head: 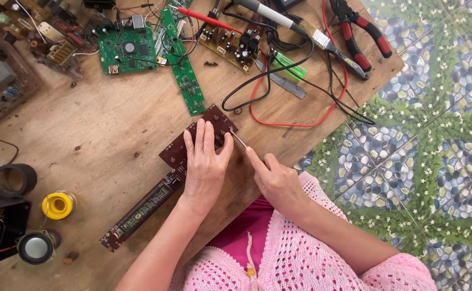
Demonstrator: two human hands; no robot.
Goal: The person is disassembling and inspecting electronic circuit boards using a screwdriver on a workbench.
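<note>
L hand (205, 161) flat, fingers spread; R hand (275, 180) pinching, index out.

Electronics repair bench: circuit boards (127, 49), pliers (361, 32).

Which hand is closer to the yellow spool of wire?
Left. The left hand rests on the dark red circuit board, to the right of the yellow spool. The right hand, pinching a thin metal tool, is farther right still.

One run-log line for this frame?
left hand: flat on brown circuit board | right hand: pinches thin metal tool, tip at board edge | wooden table
</note>
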